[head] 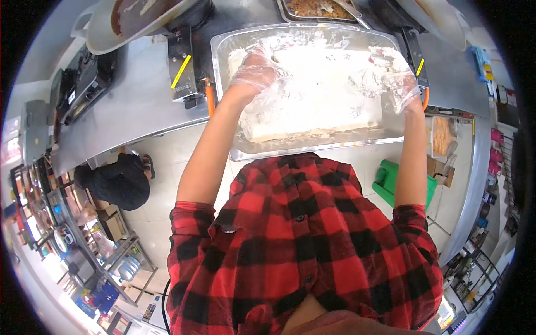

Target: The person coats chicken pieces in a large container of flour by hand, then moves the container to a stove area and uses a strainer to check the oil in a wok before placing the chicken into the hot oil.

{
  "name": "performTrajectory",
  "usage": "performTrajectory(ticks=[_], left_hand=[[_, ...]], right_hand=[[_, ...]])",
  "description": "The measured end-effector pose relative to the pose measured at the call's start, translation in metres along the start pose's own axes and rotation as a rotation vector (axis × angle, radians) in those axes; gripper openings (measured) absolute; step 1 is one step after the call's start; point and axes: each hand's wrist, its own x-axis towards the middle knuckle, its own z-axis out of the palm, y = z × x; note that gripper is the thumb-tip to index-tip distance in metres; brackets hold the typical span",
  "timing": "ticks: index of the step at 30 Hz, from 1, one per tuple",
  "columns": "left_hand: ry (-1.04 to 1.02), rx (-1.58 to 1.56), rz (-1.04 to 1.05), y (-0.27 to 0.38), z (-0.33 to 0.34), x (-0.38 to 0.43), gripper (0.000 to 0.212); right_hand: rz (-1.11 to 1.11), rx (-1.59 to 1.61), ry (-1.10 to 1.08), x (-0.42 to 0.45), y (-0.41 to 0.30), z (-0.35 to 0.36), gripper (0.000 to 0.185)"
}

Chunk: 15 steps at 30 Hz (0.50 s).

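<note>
A large rectangular stainless-steel pan [391, 133] lies before me, holding a thick bed of white flour-like powder [318, 100]. Both of my hands wear clear plastic gloves dusted with the powder. My left hand [258, 72] is at the left part of the pan, its fingers pointing away and partly buried in the powder. At the right side, my right hand [403, 86] reaches in beside a powder-coated lump [368, 77]; glare hides whether that is food or coated fingers. What either hand grips cannot be made out.
Black Rinnai gas burners [182, 67] flank the pan on the steel counter [142, 92]. Large pots [138, 25] stand at the back left and right. A tray of browned crumbly food [320, 9] sits behind. A person in dark clothes [119, 180] crouches at left; a green bin [391, 182] stands at right.
</note>
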Motion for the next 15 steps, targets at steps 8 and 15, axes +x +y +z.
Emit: performTrajectory(ticks=[8,15], left_hand=[[-0.213,-0.687,0.122,0.029,-0.039,0.000,0.036],[0.178,0.471,0.575,0.083,-0.120,0.006,0.034]], right_hand=[[-0.138,-0.057,0.062,0.016,-0.029,0.010,0.043],[-0.319,-0.205,-0.022,0.058,-0.104,0.039,0.042]])
